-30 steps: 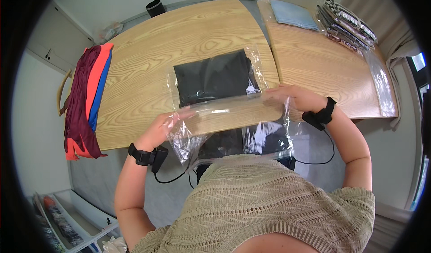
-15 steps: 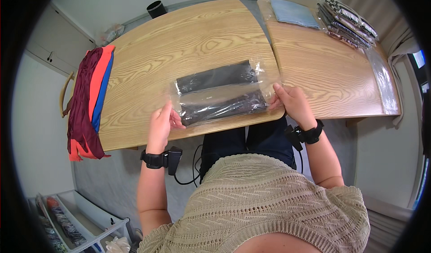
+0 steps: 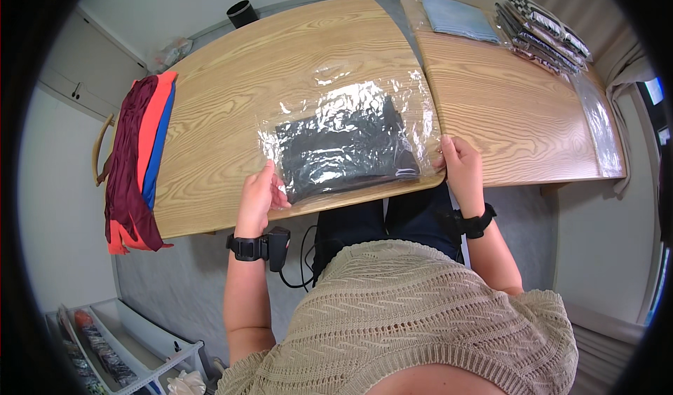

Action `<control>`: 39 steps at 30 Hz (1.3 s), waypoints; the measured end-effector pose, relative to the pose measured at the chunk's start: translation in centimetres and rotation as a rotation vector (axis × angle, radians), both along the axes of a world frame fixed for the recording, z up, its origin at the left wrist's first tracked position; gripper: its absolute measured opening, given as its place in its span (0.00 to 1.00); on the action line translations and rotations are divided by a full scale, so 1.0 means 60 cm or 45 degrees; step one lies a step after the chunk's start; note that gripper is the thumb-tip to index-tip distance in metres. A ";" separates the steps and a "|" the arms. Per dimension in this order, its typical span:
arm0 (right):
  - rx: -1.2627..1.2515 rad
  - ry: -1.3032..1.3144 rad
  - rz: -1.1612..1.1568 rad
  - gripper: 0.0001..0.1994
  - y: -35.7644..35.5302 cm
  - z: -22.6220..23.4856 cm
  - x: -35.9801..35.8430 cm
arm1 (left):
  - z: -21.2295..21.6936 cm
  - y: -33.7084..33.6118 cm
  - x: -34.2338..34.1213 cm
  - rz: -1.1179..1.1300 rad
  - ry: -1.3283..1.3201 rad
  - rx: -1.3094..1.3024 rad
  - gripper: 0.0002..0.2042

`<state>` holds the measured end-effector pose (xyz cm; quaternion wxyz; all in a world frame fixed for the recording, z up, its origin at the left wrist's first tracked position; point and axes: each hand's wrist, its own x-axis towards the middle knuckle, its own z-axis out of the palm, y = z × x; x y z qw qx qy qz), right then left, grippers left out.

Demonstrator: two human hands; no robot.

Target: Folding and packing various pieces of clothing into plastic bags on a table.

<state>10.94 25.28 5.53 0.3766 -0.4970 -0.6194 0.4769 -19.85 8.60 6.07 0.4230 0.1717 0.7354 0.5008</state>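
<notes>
A dark folded garment (image 3: 336, 150) lies inside a clear plastic bag (image 3: 413, 107) at the table's near edge. The bag's shiny film spreads past the garment on the far side and at both ends. My left hand (image 3: 258, 193) grips the bag's near left edge, thumb on top and fingers partly hidden beneath. At the near right corner, my right hand (image 3: 460, 165) pinches the film between thumb and fingers.
Maroon, coral and blue clothes (image 3: 144, 135) hang over the wooden table's (image 3: 294, 51) left edge. On the right-hand table (image 3: 505, 114) are a light-blue folded cloth (image 3: 459, 20), a stack of bagged garments (image 3: 543, 34) and clear film (image 3: 596, 125). A black cup (image 3: 242, 14) stands behind.
The bag's far flap, earlier folded over the garment, now lies spread out away from me, and its film looks more crinkled. My right hand has shifted slightly toward me and rightward.
</notes>
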 end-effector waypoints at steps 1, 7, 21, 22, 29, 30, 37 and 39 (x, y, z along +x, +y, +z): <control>0.055 -0.027 0.013 0.16 -0.002 -0.004 0.006 | 0.000 -0.001 -0.001 -0.003 -0.001 -0.002 0.24; 0.184 -0.138 -0.023 0.15 -0.017 -0.010 -0.006 | 0.024 -0.010 0.015 -0.003 0.020 0.044 0.23; 0.507 -0.422 -0.138 0.13 -0.010 -0.021 0.001 | -0.007 -0.035 0.057 -0.029 0.918 0.064 0.19; 0.699 -0.609 -0.150 0.13 -0.009 -0.023 0.003 | -0.005 -0.033 0.057 -0.032 0.916 0.065 0.19; 0.893 -0.328 -0.121 0.08 -0.039 0.024 -0.029 | 0.004 -0.024 0.066 -0.126 1.194 -0.116 0.20; 0.940 -0.260 0.070 0.11 -0.051 0.032 -0.043 | 0.004 -0.025 0.067 -0.128 1.169 -0.102 0.20; 1.154 -0.645 0.507 0.16 -0.061 0.018 -0.149 | 0.018 -0.027 0.069 -0.123 1.079 -0.139 0.19; 1.135 -0.703 0.506 0.16 -0.058 0.015 -0.154 | 0.012 -0.033 0.066 0.129 1.290 -0.032 0.15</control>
